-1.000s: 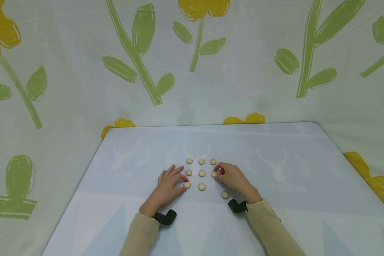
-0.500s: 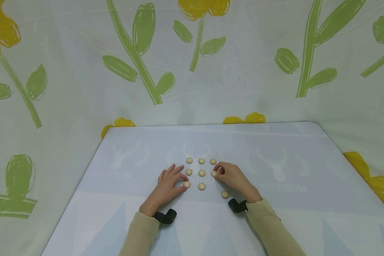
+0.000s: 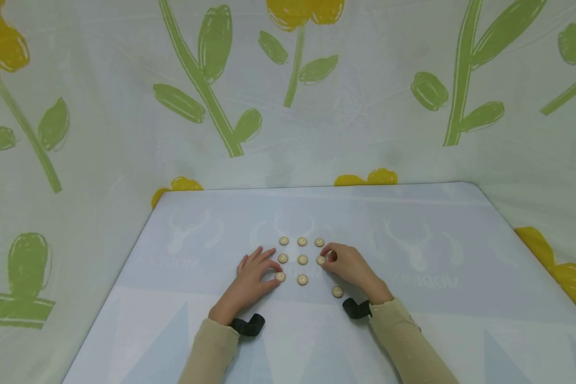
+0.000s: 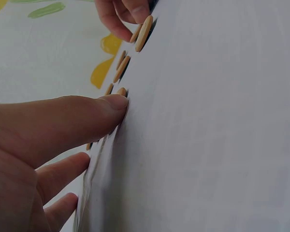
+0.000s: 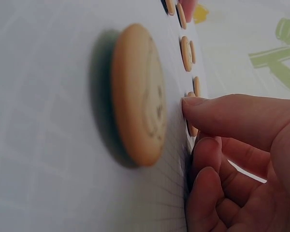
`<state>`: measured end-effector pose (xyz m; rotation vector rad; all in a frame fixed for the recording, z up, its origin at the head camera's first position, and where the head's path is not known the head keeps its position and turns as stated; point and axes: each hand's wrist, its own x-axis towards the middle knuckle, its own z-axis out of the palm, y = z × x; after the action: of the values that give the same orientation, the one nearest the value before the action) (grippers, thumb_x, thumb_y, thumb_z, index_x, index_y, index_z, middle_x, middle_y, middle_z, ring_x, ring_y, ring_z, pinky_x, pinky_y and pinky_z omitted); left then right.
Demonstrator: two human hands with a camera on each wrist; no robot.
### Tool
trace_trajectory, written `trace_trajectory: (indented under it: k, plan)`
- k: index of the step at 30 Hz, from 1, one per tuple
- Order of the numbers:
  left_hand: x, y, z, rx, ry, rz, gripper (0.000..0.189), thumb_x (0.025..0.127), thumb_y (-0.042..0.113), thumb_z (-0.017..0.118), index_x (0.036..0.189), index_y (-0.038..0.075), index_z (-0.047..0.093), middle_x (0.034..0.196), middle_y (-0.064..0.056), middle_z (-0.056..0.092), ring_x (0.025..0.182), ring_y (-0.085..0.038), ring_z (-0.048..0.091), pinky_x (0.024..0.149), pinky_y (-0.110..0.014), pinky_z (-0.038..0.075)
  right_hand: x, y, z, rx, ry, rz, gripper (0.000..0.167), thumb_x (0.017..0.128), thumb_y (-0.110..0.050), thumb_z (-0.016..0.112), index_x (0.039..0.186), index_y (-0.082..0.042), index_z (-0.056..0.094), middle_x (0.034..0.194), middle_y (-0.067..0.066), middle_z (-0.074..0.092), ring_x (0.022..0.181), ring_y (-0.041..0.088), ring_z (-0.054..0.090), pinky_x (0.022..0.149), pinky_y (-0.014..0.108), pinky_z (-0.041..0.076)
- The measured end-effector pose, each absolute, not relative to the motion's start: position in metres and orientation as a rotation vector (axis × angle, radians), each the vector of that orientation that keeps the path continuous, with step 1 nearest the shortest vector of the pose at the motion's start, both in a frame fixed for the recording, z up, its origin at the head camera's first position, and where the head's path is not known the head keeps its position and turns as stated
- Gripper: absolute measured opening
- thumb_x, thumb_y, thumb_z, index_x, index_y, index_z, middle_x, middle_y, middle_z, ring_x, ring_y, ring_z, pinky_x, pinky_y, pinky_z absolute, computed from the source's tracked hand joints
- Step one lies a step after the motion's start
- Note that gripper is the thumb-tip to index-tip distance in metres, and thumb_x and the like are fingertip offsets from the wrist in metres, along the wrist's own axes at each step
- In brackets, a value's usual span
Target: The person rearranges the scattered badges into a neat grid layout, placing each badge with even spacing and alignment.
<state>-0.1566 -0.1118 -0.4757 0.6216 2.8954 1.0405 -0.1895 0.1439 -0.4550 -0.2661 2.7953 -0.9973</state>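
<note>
Several small round wooden discs, pale on top with dark markings, lie flat on the table in rows in the head view. My left hand (image 3: 250, 281) pinches the front-left disc (image 3: 280, 277) between thumb and index finger, the other fingers spread on the table. With thumb and index finger, my right hand (image 3: 351, 266) grips the disc at the right of the middle row (image 3: 321, 260); its other fingers are curled under. Nearer the right wrist lies a loose disc (image 3: 337, 292), which looms large as the same disc (image 5: 139, 94) in the right wrist view.
Between the hands lie a middle disc (image 3: 303, 260) and a front disc (image 3: 302, 279). The back row includes a back-left disc (image 3: 284, 241). A pale patterned cloth covers the table (image 3: 211, 224); a flowered curtain (image 3: 365, 122) hangs around it.
</note>
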Motion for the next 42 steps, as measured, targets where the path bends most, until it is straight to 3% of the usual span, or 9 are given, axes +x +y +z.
trace_trajectory:
  k: [25, 42]
  plan:
    - [-0.158, -0.112, -0.478, 0.623, 2.909, 1.026, 0.016, 0.078, 0.025, 0.068, 0.090, 0.027, 0.059, 0.139, -0.002, 0.036, 0.133, -0.027, 0.014, 0.101, -0.054, 0.002, -0.198, 0.155, -0.457, -0.271, 2.666, -1.070, 0.028, 0.081, -0.027, 0.064, 0.108, -0.021, 0.058, 0.074, -0.001, 0.054, 0.062, 0.015, 0.051, 0.056, 0.028, 0.042]
    - [-0.158, -0.113, -0.478, 0.634, 2.906, 1.019, 0.015, 0.079, 0.026, 0.067, 0.091, 0.027, 0.059, 0.139, -0.003, 0.036, 0.133, -0.027, 0.014, 0.101, -0.053, 0.003, -0.200, 0.155, -0.453, -0.280, 2.652, -1.081, 0.024, 0.082, -0.028, 0.064, 0.105, -0.023, 0.059, 0.078, -0.001, 0.055, 0.063, 0.016, 0.052, 0.055, 0.029, 0.044]
